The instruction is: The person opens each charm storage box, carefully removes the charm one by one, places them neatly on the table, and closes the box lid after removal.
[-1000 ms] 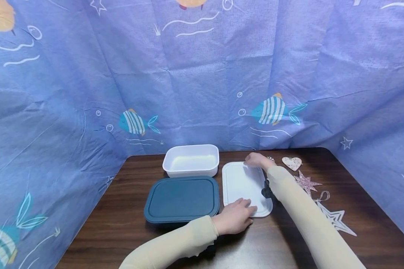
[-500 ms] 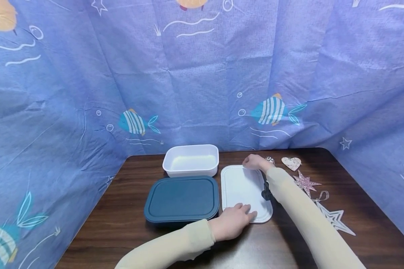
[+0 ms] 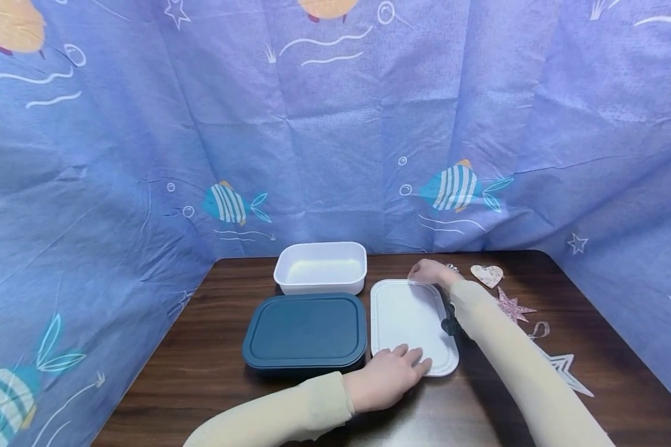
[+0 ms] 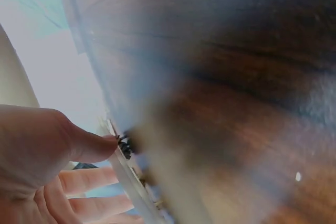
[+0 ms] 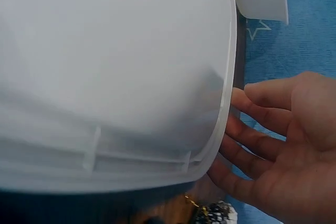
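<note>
A flat white rectangular lid with rounded corners and a raised rim lies on the brown wooden table, its long side running away from me. My left hand rests at the lid's near left corner, fingers spread over its top; in the left wrist view the thumb is right at the lid's edge. At the far edge is my right hand. Its fingertips touch the rim in the right wrist view, with the thumb off the lid.
Left of the lid sits a box with a dark teal lid. Behind it stands a white open-topped container. Beyond my right arm lie a heart ornament, a pink glitter star, a white star and a white-tipped pine cone.
The white lid has slid a little toward me, with both hands moving along at its two ends. The teal-lidded box and white container stay in place. The head view has shifted slightly.
</note>
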The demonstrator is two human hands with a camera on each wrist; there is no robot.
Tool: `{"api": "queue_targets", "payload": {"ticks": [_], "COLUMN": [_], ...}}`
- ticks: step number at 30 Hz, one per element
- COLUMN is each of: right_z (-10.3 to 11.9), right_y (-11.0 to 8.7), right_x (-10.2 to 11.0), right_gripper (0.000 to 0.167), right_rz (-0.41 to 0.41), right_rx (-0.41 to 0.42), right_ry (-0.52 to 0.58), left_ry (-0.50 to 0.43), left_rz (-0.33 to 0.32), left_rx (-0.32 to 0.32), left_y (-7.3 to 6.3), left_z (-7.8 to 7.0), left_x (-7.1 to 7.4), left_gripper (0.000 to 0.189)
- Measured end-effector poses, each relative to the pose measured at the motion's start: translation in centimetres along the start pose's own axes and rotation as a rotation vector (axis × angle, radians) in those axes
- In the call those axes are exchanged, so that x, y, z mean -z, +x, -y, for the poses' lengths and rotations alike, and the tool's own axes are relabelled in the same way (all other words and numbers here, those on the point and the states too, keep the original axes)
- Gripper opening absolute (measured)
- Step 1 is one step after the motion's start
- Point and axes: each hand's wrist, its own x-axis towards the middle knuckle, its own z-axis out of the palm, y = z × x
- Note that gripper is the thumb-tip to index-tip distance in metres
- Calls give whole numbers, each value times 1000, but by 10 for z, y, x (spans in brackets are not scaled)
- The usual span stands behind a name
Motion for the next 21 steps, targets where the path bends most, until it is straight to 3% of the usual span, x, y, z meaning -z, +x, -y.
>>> {"api": "queue_targets", "payload": {"ticks": [8,14,17,21], "right_z": [4,10,13,18], "right_y": [-10,-22,-29,-38], "right_x": [25,48,61,79], "right_gripper": [33,32,32,34], "right_rz": [26,-16,-30,-34], "right_rx": [16,53,35,6], "right_ry": [99,115,145,178], "left_ry": [55,44,24,15], "left_rz": [-21,-56,-103,-203], "left_rx": [-9,-11,-15,-15], "left_y": [-10,-16,-18,-18], "left_z": [6,13,16,18], "left_x": [16,32,38,39], "left_gripper": [47,72,75,61]}}
